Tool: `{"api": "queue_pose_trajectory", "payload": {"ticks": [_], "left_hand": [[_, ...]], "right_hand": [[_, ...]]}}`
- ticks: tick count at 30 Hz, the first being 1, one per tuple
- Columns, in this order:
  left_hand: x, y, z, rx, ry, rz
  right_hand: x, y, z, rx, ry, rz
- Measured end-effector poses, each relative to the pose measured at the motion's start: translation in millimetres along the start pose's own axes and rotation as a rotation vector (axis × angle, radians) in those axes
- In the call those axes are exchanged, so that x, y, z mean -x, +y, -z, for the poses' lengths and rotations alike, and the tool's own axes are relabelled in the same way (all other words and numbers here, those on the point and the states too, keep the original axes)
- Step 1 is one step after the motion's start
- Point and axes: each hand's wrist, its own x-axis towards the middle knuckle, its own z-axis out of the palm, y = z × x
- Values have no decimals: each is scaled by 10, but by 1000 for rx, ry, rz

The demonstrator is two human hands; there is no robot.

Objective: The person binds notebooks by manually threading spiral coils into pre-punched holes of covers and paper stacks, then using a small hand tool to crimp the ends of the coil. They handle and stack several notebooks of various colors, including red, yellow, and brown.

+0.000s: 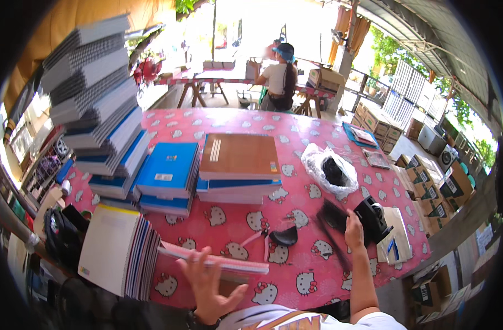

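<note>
My left hand (210,289) is open with its fingers spread, at a pink-edged notebook (235,265) lying near the table's front edge. Whether the fingers press on it is hard to tell. At the right, my right hand (354,234) is closed against a blurred black thing (334,215) with a long dark strip trailing down; its kind is unclear. Just beyond that hand stands a black tape dispenser (373,217). Between my hands lies a tool with two thin pink handles and a rounded black head (284,236).
A tall, uneven stack of spiral notebooks (100,82) rises at left. Blue notebooks (166,168), a brown-covered pile (240,157) and a white-covered stack (108,247) sit nearby. A plastic bag (312,165) holds something black. Cartons (438,187) stand right; a person (279,80) works beyond.
</note>
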Motion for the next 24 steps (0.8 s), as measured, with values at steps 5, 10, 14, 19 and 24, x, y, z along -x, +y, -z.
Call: {"api": "queue_pose_trajectory", "payload": {"ticks": [5,10,14,19,24], "left_hand": [[-2,-96,-335,-167,-268,13],[23,-219,-428,-14,-339,-38],[-38,33,-522,-74,-184,67],[15,54,-691,-241,-150,51],[66,93,-787,-245,-140,-2]], "right_hand": [[-32,-982,536,-534,-301,-50],[180,-1800,681,-894,-546,-120],[285,-1781,659,-902,-968,-14],[401,-2001,625,-968,-820,-22],[463,-1962,543,-865,-712,182]]}}
